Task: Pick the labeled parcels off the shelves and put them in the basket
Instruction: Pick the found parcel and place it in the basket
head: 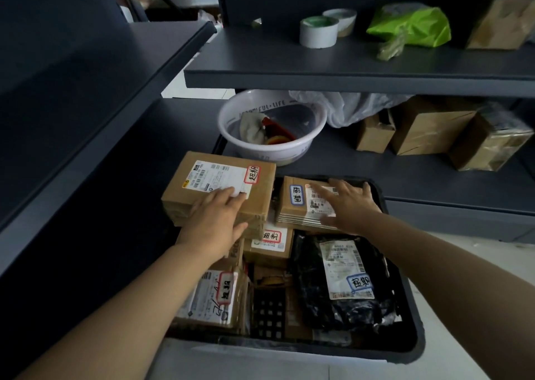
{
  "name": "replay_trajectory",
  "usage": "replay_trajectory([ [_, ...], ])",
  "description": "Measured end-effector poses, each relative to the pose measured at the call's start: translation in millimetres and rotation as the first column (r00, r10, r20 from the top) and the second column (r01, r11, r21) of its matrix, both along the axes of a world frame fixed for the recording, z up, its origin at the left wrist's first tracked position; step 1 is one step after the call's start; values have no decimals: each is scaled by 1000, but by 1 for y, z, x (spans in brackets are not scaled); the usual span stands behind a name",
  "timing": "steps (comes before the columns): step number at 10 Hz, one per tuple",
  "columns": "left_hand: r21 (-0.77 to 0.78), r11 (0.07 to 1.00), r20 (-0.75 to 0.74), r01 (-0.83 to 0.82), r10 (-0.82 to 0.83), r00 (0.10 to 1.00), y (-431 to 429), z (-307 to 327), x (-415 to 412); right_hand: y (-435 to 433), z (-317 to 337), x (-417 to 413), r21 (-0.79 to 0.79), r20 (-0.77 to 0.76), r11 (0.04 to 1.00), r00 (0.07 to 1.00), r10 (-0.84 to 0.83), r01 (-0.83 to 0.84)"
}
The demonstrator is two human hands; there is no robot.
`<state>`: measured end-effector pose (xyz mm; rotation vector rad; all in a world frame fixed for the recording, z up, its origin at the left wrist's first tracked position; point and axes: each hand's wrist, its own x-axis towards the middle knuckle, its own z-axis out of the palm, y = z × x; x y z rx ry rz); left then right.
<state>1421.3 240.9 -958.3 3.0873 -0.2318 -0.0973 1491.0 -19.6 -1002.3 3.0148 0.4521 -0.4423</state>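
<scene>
A dark plastic basket (411,316) on the floor holds several labeled parcels. My left hand (215,220) lies flat on top of a large cardboard box with a red-framed label (220,182) at the basket's far left. My right hand (348,206), fingers spread, rests on a smaller flat box with a blue-framed label (298,203) at the far right. Below them lie a small box with a red label (270,242), a black plastic mailer with a blue label (335,281), and a box with a red label (208,295) at the near left.
Dark shelves stand behind the basket. The lower shelf carries a white basin (272,124), a white plastic bag (347,107) and brown boxes (428,127). The upper shelf has tape rolls (318,32), a green bag (411,26) and a cardboard box (500,20). A second shelf unit (86,90) rises on the left.
</scene>
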Motion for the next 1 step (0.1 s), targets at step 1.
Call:
replay_trajectory([
  [1,16,1000,34,0,0,999,2,16,-9,3,22,-10,38,-8,996,997,77,-77],
])
